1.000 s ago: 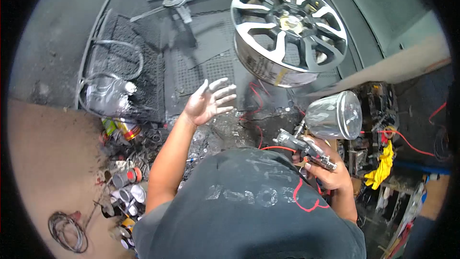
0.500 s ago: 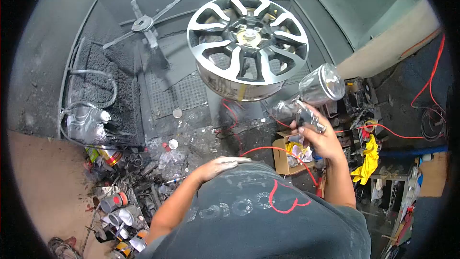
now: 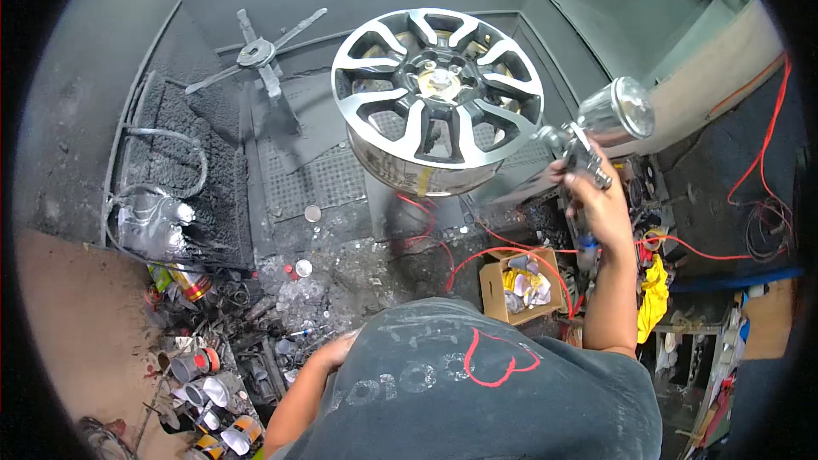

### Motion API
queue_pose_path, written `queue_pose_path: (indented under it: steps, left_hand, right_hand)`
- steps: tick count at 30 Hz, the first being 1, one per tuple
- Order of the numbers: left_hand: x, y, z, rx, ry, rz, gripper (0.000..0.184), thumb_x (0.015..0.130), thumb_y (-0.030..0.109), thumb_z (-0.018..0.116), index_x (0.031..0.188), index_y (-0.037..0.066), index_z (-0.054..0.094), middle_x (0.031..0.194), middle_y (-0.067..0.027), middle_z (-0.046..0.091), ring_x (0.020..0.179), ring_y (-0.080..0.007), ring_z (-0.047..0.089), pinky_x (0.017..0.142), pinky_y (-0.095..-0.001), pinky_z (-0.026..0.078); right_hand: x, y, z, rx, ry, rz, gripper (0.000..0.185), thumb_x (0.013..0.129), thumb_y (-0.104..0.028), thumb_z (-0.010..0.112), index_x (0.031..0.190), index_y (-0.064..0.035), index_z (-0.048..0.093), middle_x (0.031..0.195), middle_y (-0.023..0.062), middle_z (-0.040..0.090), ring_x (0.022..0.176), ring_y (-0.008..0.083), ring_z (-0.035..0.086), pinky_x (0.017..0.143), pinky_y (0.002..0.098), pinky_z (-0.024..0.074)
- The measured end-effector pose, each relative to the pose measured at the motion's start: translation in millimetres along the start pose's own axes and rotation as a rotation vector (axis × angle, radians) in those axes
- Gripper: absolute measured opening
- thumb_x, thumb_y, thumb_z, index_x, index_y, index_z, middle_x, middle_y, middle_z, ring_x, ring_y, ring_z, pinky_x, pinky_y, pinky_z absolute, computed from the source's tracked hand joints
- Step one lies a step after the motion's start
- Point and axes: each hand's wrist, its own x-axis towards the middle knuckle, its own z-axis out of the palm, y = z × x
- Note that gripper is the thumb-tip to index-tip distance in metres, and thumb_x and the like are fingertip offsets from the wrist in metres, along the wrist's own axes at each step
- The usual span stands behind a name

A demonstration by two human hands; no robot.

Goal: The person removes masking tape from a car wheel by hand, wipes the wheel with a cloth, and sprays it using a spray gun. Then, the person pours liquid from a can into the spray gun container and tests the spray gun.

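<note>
My right hand (image 3: 603,204) is wrapped around a spray gun (image 3: 588,163), whose shiny metal cup (image 3: 615,112) sticks out at the upper right. The gun's nozzle points left, near the right edge of an alloy wheel (image 3: 416,132). Silver-faced spokes with black recesses make up the wheel, which lies face up, raised above the floor. What holds it from below is hidden. My left hand (image 3: 342,347) is low at the left side of my dark shirt, its fingers hidden behind the cloth.
A red air hose (image 3: 503,249) loops across the floor to the right. An open cardboard box (image 3: 520,317) with crumpled paper stands beside me. At the left are a paint-coated four-armed stand (image 3: 256,54) and several paint cans (image 3: 194,364). A yellow cloth (image 3: 653,298) hangs at the right.
My right hand and the spray gun have moved up and to the right. My left hand has slid from the front of my shirt down to its left side. The red hose has shifted.
</note>
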Motion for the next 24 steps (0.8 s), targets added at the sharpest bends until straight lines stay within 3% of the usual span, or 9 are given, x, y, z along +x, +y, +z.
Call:
queue_pose_path:
  steps: [1, 4, 8, 12, 14, 16, 17, 21, 24]
  left_hand:
    - [1.8, -5.2, -3.2, 0.158, -0.023, 0.046, 0.062, 0.108, 0.046, 0.043, 0.155, 0.005, 0.042, 0.16, -0.0094, 0.042, 0.146, -0.0213, 0.037, 0.121, -0.0332, 0.027]
    - [-0.5, -0.7, 0.5, 0.101, -0.032, 0.056, 0.061, 0.108, 0.044, 0.045, 0.155, 0.005, 0.042, 0.161, -0.0108, 0.041, 0.146, -0.0214, 0.037, 0.12, -0.0332, 0.027]
    - [-12.0, -10.4, 3.1, -0.064, 0.129, 0.025, 0.059, 0.107, 0.041, 0.047, 0.153, 0.004, 0.045, 0.161, -0.0102, 0.042, 0.146, -0.0217, 0.039, 0.12, -0.0345, 0.028]
    - [-38.3, 6.1, 24.1, -0.103, 0.289, -0.022, 0.054, 0.106, 0.039, 0.05, 0.149, 0.007, 0.052, 0.153, -0.0066, 0.052, 0.139, -0.0215, 0.045, 0.118, -0.0359, 0.031]
    - [-39.4, -17.9, 19.9, -0.133, 0.351, -0.097, 0.053, 0.106, 0.04, 0.051, 0.148, 0.009, 0.054, 0.15, -0.0061, 0.056, 0.136, -0.0215, 0.048, 0.117, -0.0359, 0.033]
    - [-29.2, -80.8, 4.9, -0.001, 0.249, 0.047, 0.057, 0.104, 0.043, 0.053, 0.146, 0.005, 0.055, 0.144, -0.0091, 0.059, 0.131, -0.0229, 0.053, 0.114, -0.0358, 0.037]
    - [-55.1, -27.9, 22.2, -0.066, 0.324, -0.102, 0.058, 0.105, 0.042, 0.05, 0.146, 0.001, 0.054, 0.144, -0.0117, 0.059, 0.133, -0.0246, 0.051, 0.115, -0.0352, 0.035]
    - [-77.2, -9.8, 37.3, -0.068, 0.407, -0.109, 0.06, 0.107, 0.04, 0.047, 0.15, 0.0, 0.048, 0.15, -0.012, 0.053, 0.141, -0.0243, 0.043, 0.119, -0.0336, 0.029]
    - [-79.4, 0.7, 34.2, -0.108, 0.334, -0.007, 0.062, 0.107, 0.041, 0.045, 0.155, 0.002, 0.041, 0.158, -0.0111, 0.044, 0.147, -0.023, 0.035, 0.122, -0.0328, 0.024]
  right_hand:
    - [-4.0, -4.7, 11.2, 0.047, -0.088, -0.008, 0.066, 0.092, -0.007, 0.061, 0.155, -0.0107, 0.04, 0.117, 0.0077, 0.07, 0.102, 0.0163, 0.07, 0.054, 0.0236, 0.0526]
    - [-8.7, -9.1, 40.9, 0.178, -0.352, 0.018, 0.071, 0.091, -0.007, 0.064, 0.157, -0.0095, 0.037, 0.118, 0.0099, 0.072, 0.103, 0.0183, 0.071, 0.054, 0.0251, 0.054]
    - [26.5, -13.4, 77.9, 0.05, -0.442, 0.063, 0.071, 0.091, -0.01, 0.065, 0.157, -0.008, 0.037, 0.109, 0.0068, 0.073, 0.097, 0.0159, 0.071, 0.056, 0.0272, 0.0533]
    - [108.9, 0.5, 96.0, -0.014, -0.309, -0.112, 0.063, 0.09, -0.006, 0.062, 0.151, -0.0088, 0.046, 0.1, 0.0037, 0.073, 0.088, 0.0123, 0.068, 0.064, 0.0254, 0.0523]
    - [143.8, -2.6, 95.0, -0.158, -0.249, -0.185, 0.058, 0.09, -0.01, 0.061, 0.147, -0.0118, 0.049, 0.102, 0.0051, 0.071, 0.085, 0.0119, 0.067, 0.054, 0.0267, 0.0534]
    - [169.6, -5.4, 91.9, -0.179, -0.126, -0.07, 0.052, 0.089, -0.008, 0.059, 0.14, -0.0117, 0.053, 0.1, 0.0047, 0.069, 0.084, 0.0113, 0.066, 0.054, 0.0274, 0.0531]
    - [194.1, 1.8, 83.7, -0.269, -0.124, -0.071, 0.045, 0.088, -0.006, 0.058, 0.134, -0.0118, 0.056, 0.098, 0.0038, 0.068, 0.083, 0.0107, 0.065, 0.053, 0.0278, 0.0527]
    - [233.5, -2.3, 81.4, -0.288, -0.054, -0.006, 0.029, 0.088, -0.006, 0.059, 0.117, -0.0117, 0.061, 0.093, 0.0013, 0.066, 0.076, 0.0097, 0.064, 0.057, 0.0299, 0.0532]
    - [252.6, -0.8, 88.5, -0.312, -0.086, 0.031, 0.028, 0.088, -0.007, 0.06, 0.116, -0.0116, 0.061, 0.088, 0.0002, 0.066, 0.074, 0.0101, 0.064, 0.06, 0.03, 0.054]
